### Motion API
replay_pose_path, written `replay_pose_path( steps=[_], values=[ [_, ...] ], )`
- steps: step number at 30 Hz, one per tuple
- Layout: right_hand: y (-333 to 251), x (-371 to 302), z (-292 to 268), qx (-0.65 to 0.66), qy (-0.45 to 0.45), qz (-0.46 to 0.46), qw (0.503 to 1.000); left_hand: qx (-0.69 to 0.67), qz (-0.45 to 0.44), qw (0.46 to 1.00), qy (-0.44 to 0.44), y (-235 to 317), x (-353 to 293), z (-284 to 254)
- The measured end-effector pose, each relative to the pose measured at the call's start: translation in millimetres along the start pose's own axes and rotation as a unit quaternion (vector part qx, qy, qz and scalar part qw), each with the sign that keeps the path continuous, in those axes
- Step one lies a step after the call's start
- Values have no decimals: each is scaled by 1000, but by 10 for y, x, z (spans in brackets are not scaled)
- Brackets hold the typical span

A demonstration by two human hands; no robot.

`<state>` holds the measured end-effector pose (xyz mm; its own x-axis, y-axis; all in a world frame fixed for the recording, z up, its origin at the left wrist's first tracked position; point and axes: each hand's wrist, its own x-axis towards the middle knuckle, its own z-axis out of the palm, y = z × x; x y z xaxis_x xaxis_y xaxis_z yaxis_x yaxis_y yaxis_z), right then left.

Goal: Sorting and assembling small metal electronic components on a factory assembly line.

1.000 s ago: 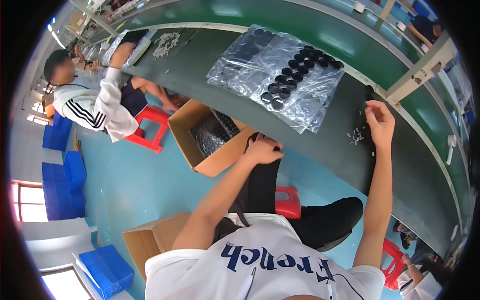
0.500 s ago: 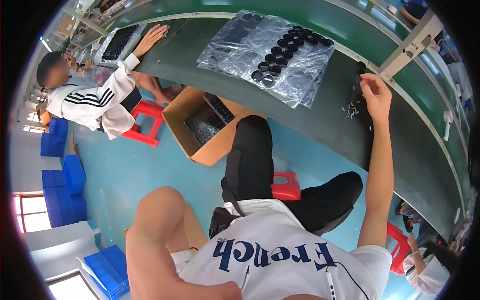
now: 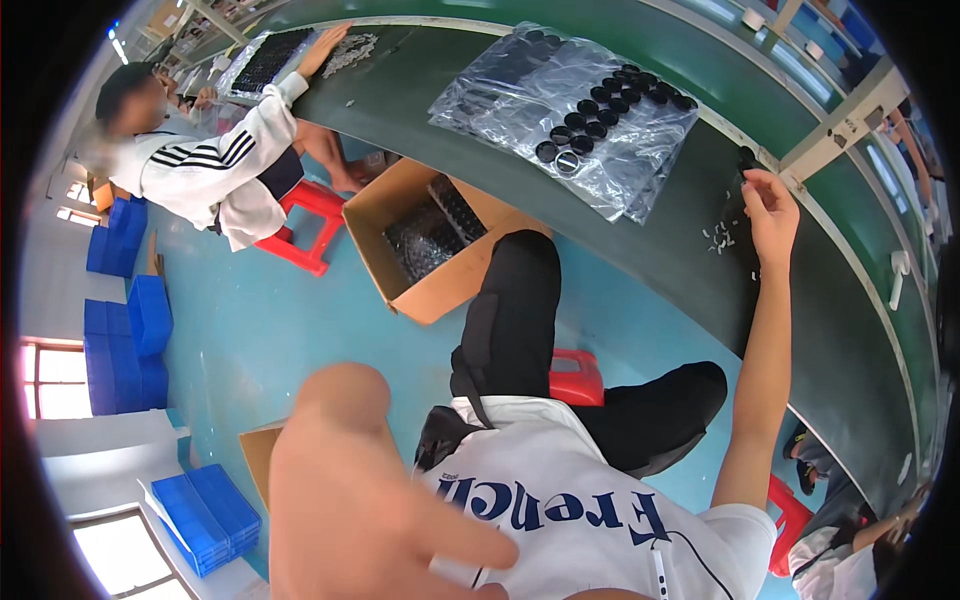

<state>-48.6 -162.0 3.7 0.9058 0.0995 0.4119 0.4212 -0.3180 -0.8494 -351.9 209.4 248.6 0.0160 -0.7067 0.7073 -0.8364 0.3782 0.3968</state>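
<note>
My left hand [image 3: 420, 530] is raised close in the lower left, in front of my white shirt. Its visible fingers are stretched and apart, with nothing seen between them. My right hand [image 3: 772, 215] reaches over the dark green bench at the right, thumb and fingers pinched together. A small black piece [image 3: 747, 158] shows at its fingertips; whether it is gripped or only touched is unclear. Small white bits [image 3: 718, 238] lie scattered beside that hand. Further left, round black caps [image 3: 597, 115] stand in rows on clear plastic bags [image 3: 640, 165]; the nearest cap [image 3: 567, 162] shows a bright rim.
An open cardboard box [image 3: 425, 300] with bubble-wrapped contents stands on the floor below the bench [image 3: 400, 100]. A person in a white striped jacket [image 3: 205, 165] works at the far left. A pale post [image 3: 840, 125] rises behind my right hand. Blue crates [image 3: 210, 520] stand at lower left.
My left hand has risen and its fingers have spread into view. The bench and its contents sit slightly further right and lower in the picture. My right hand keeps its pinch.
</note>
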Motion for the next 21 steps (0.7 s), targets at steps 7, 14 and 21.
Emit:
replay_pose_path(
  steps=[7, 14, 21],
  values=[
    [131, -24, -205, -17, 4, 30, 999, -290, -159, 941, -75, -830, 229, 379],
    [34, -23, -103, -9, 1, 56, 998, -67, 43, 974, 212, -941, 456, 1153],
    [11, -33, -118, -15, 2, 30, 999, 3, 58, 973, 221, -1006, 477, 1102]
  ],
)
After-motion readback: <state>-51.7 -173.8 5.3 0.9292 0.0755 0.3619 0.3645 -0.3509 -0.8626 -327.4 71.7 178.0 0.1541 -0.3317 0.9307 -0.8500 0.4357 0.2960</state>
